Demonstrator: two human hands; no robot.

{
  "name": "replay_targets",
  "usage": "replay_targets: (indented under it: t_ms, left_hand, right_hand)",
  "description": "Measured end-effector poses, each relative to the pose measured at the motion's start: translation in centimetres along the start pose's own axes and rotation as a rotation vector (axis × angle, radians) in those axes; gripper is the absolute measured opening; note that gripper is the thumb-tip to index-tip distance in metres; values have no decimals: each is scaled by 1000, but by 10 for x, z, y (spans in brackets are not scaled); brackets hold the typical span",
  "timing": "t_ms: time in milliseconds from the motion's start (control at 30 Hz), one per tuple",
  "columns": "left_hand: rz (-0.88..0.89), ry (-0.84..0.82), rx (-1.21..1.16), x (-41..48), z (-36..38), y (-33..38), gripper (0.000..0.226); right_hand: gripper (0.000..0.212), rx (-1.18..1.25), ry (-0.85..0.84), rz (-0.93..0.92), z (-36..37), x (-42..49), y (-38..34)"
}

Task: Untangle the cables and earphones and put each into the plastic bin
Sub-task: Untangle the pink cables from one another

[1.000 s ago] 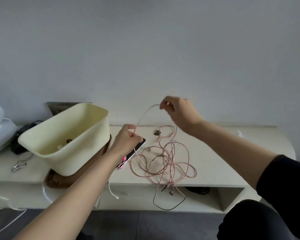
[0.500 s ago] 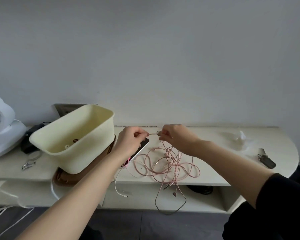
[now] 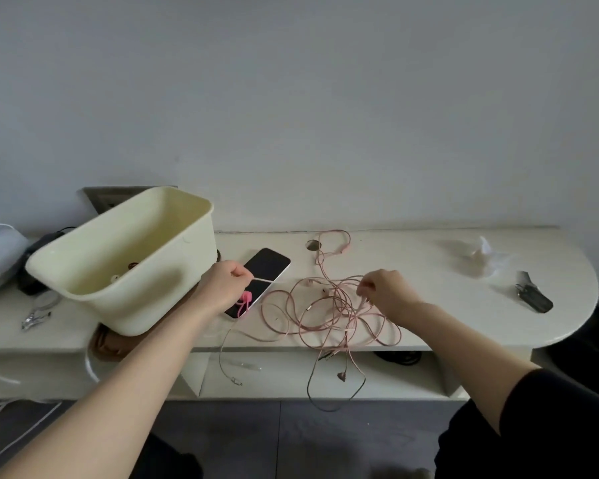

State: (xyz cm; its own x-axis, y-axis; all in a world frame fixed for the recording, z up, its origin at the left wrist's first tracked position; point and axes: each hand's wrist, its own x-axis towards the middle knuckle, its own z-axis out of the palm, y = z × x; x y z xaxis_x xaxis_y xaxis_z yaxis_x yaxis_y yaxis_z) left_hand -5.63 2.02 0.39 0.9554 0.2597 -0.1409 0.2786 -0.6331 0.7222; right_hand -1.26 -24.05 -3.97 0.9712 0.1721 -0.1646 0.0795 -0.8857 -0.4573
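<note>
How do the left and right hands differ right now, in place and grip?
The left hand is beside the plastic bin, pinching one pale strand stretched over the phone; the right hand is over the pink tangle, pinching among its loops. The left hand's strand is straight; those at the right hand lie looped. Both pinch cable.

Bin [image 3: 146, 271] left of phone [image 3: 260, 281], cables [image 3: 339, 312] right.

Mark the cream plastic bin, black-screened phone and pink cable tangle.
cream plastic bin [image 3: 153, 299]: head view, outer front wall.
black-screened phone [image 3: 268, 264]: head view, screen.
pink cable tangle [image 3: 339, 299]: head view, knotted middle.
</note>
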Motion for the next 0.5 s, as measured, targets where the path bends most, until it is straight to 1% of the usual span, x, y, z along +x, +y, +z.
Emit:
replay_targets:
  t_ms: [67, 100, 233, 300, 333, 400, 433, 500]
  left_hand:
    - [-2, -52, 18, -1, 1, -1, 19]
    - [2, -64, 18, -2, 2, 0, 17]
    - [30, -62, -59, 0, 8, 8, 17]
    - [41, -68, -83, 0, 12, 13, 16]
    - [46, -67, -94, -1, 15, 15, 14]
    - [62, -59, -116, -1, 22, 20, 8]
    - [77, -60, -119, -2, 25, 23, 11]
    - [110, -94, -135, -4, 34, 27, 29]
  right_hand:
    - [21, 31, 109, -43, -1, 3, -5]
    - [23, 60, 192, -88, -4, 4, -10]
    - [17, 377, 611, -322, -24, -3, -38]
    - [16, 447, 699, -373, -30, -6, -44]
    - [16, 431, 700, -377, -31, -6, -45]
    - [17, 360, 606, -349, -26, -3, -43]
    - [18, 326, 521, -331, -23, -2, -43]
    - [19, 235, 366, -326, -16, -4, -44]
